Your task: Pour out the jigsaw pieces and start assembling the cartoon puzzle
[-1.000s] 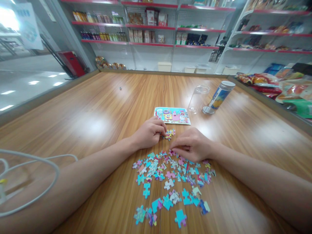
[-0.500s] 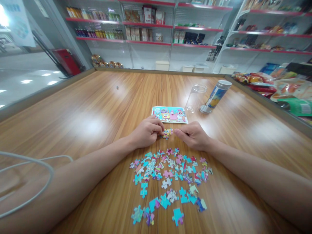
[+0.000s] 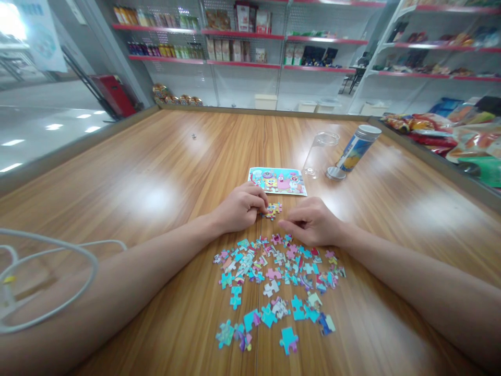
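Note:
A small cluster of joined yellow jigsaw pieces (image 3: 274, 210) lies on the wooden table in front of the picture card (image 3: 278, 180), which shows cartoon figures. My left hand (image 3: 246, 208) is closed at the cluster's left edge, its fingertips gripping it there and partly covering it. Right of the cluster and apart from it, my right hand (image 3: 313, 222) is curled closed, thumb toward the loose pieces. Whatever its fingers may hold is hidden. Many loose jigsaw pieces (image 3: 273, 274), mostly light blue, pink and white, spread over the table nearer to me.
Beyond my right hand, a clear plastic cylinder (image 3: 320, 154) stands beside a blue printed can (image 3: 358, 149) and a round metal lid (image 3: 335, 173). A white cable (image 3: 92, 277) loops by my left forearm. Snack bags (image 3: 426, 130) lie past the table's right edge.
My right hand has drawn back from the joined pieces, toward the loose ones. My left hand stays at the cluster's left edge. The camera view has shifted slightly.

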Available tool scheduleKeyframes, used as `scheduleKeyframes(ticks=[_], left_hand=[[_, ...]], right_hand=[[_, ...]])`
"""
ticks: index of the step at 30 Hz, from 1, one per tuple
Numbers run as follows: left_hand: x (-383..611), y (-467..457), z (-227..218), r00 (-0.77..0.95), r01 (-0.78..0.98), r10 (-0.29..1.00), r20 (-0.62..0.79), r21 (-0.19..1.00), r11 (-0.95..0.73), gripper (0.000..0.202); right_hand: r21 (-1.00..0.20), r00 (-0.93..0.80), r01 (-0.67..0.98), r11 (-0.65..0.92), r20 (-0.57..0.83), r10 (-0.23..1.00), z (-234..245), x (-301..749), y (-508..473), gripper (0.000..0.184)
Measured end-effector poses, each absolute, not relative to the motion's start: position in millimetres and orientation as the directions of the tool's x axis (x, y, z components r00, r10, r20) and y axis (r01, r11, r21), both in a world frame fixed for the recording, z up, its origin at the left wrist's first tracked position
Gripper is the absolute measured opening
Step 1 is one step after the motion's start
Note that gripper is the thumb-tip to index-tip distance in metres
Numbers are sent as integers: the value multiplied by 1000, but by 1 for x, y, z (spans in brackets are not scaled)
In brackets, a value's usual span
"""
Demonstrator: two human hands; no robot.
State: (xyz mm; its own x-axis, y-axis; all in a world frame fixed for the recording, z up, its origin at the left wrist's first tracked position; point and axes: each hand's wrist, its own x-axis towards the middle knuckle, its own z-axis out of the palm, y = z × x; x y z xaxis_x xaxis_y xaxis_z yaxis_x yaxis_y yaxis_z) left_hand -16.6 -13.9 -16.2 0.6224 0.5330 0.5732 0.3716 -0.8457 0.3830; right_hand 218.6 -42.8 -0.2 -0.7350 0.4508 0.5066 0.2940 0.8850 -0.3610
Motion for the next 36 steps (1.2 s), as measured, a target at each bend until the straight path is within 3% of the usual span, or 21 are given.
scheduleKeyframes(ticks=[12,19,26,36], left_hand=[[-16,-14,-16,627,385,542,559,382,-840,33],[-15,-14,-18,618,369,546,565,404,-837,34],[-16,-14,-17,622,367,539,568,396,-841,33],[-17,-14,-17,625,376,532,570,378,-846,35]], right_hand=[[-296,-698,354,887,548,461,-2,216,-42,45],[-363,-683,403,840,493,540,-3,218,-42,11],[-392,-838,307,867,321,441,7,219,-48,22],[-393,-829,411,822,215,517,11,216,-52,19]])
